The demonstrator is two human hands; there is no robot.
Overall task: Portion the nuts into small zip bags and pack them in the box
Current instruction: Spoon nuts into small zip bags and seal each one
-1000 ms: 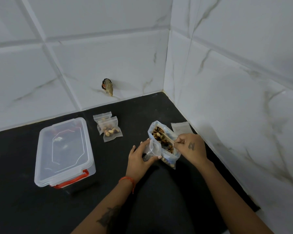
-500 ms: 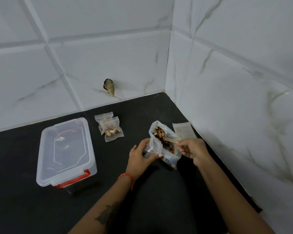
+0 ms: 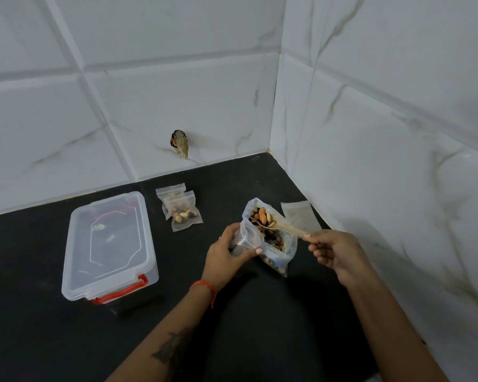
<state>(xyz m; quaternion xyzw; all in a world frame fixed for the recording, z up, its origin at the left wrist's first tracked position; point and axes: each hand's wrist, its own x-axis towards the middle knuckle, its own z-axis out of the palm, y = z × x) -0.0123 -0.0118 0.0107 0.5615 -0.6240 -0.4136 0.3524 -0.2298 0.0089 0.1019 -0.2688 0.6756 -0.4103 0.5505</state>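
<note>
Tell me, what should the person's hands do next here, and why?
Probably lift the spoon and tip its nuts into the small zip bag. The right hand pinches the spoon's handle with its bowl in the large nut bag, while the left hand holds the small bag open alongside, apparently empty.

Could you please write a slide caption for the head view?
Right hand spoons nuts from big bag toward small bag held in left hand.

The right hand (image 3: 335,252) now sits back from the big nut bag (image 3: 271,235), pinching the spoon (image 3: 279,226) by its handle end instead of reaching over the bag's mouth
</note>
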